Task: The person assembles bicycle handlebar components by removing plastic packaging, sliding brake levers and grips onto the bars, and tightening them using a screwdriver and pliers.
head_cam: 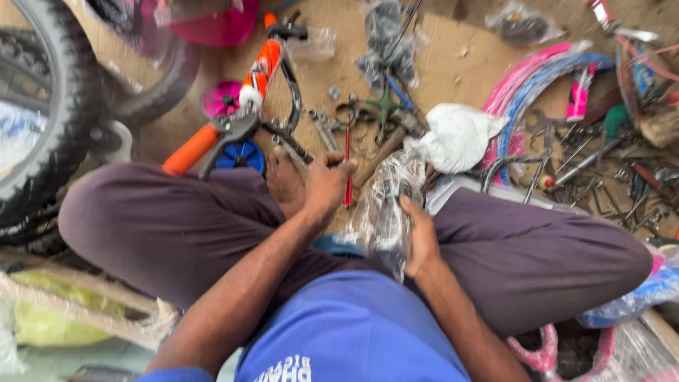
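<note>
In the head view, a red-handled tool is gripped upright in the closed left hand, its shaft hanging below the fist above the crossed legs. A clear plastic bag is clasped at its edge by the right hand, fingers curled, forearm angled inward.

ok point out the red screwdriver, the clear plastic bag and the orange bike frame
red screwdriver (347,166), head view, middle of its red shaft
clear plastic bag (382,205), head view, crinkled front of the bag
orange bike frame (267,60), head view, upper orange tube
</note>
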